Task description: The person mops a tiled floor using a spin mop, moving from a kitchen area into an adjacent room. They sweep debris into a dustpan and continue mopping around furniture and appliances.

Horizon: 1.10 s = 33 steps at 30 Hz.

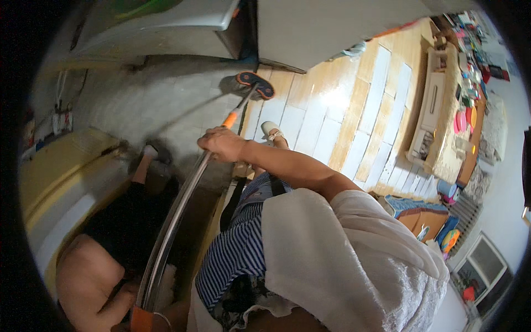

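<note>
My right hand grips the metal handle of a flat mop, just below an orange collar. The handle slants from the lower left up to the dark mop head, which has orange edging and rests on the floor where grey tile meets wood-look planks. At the bottom edge my left hand is in shadow and partly cut off, around the handle by its orange end grip. My light shoe stands on the planks close to the mop head.
A person in black clothing is close on the left, one foot on the grey tile. Pale appliance-like cabinets stand beyond the mop head. A low cabinet with cluttered top is at right. A brown box-like item lies behind me.
</note>
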Each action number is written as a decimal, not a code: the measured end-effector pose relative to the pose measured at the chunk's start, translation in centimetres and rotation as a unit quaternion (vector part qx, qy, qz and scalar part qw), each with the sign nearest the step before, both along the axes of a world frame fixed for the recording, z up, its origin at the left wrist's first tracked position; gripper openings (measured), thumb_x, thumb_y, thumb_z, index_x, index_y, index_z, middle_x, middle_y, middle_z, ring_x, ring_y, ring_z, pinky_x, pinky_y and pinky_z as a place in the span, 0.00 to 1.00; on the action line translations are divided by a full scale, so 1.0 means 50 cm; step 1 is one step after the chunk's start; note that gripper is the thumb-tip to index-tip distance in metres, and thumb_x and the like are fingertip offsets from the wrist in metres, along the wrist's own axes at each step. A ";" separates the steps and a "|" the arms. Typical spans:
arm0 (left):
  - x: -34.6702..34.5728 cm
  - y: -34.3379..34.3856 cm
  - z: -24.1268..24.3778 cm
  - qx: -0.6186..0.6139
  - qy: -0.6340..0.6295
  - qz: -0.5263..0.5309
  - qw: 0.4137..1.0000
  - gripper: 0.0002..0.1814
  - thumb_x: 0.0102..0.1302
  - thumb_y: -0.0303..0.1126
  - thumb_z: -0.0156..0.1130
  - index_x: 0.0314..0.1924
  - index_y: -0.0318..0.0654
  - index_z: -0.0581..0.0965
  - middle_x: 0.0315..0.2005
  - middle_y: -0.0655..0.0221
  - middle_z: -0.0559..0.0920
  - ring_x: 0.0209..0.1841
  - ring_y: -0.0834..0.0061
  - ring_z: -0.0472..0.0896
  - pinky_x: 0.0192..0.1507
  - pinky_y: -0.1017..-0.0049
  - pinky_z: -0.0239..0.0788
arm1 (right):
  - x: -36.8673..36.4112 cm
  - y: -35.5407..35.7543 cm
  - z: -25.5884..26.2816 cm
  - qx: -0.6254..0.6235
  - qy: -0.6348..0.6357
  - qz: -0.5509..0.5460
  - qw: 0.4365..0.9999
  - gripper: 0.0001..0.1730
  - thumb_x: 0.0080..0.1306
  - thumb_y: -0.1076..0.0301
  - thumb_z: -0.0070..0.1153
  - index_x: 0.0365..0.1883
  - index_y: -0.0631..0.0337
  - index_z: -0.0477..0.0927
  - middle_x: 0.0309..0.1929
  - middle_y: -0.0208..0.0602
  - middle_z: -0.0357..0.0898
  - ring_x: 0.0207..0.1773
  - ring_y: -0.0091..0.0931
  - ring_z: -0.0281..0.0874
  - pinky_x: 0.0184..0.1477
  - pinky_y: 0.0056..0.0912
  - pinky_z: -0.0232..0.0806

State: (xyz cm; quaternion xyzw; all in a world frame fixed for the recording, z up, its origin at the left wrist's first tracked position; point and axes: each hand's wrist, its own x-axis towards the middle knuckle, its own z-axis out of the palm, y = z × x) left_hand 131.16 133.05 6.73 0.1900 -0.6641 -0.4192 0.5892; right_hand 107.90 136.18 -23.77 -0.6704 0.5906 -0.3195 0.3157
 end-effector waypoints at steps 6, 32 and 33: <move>0.065 0.015 -0.011 0.030 -0.004 0.035 0.999 0.11 0.63 0.34 0.43 0.27 0.37 0.68 0.13 0.70 0.62 0.15 0.76 0.60 0.24 0.73 0.48 | 0.003 0.018 -0.024 0.024 0.040 -0.029 0.998 0.13 0.43 0.72 0.57 0.29 0.60 0.69 0.29 0.42 0.73 0.42 0.40 0.68 0.43 0.42 0.62; 0.192 -0.011 0.028 -0.069 -0.170 -0.070 0.980 0.12 0.65 0.36 0.44 0.29 0.35 0.68 0.17 0.66 0.67 0.17 0.74 0.61 0.22 0.72 0.48 | 0.152 -0.246 -0.136 -0.023 0.057 0.127 0.990 0.11 0.48 0.69 0.54 0.24 0.57 0.64 0.20 0.38 0.69 0.32 0.38 0.71 0.38 0.41 0.60; 0.206 -0.027 -0.020 -0.030 -0.137 -0.080 0.987 0.12 0.65 0.36 0.43 0.32 0.34 0.68 0.22 0.64 0.68 0.23 0.72 0.63 0.28 0.70 0.50 | 0.129 -0.257 -0.173 -0.012 0.087 0.113 0.990 0.11 0.48 0.69 0.54 0.24 0.57 0.64 0.20 0.38 0.68 0.32 0.38 0.70 0.37 0.42 0.60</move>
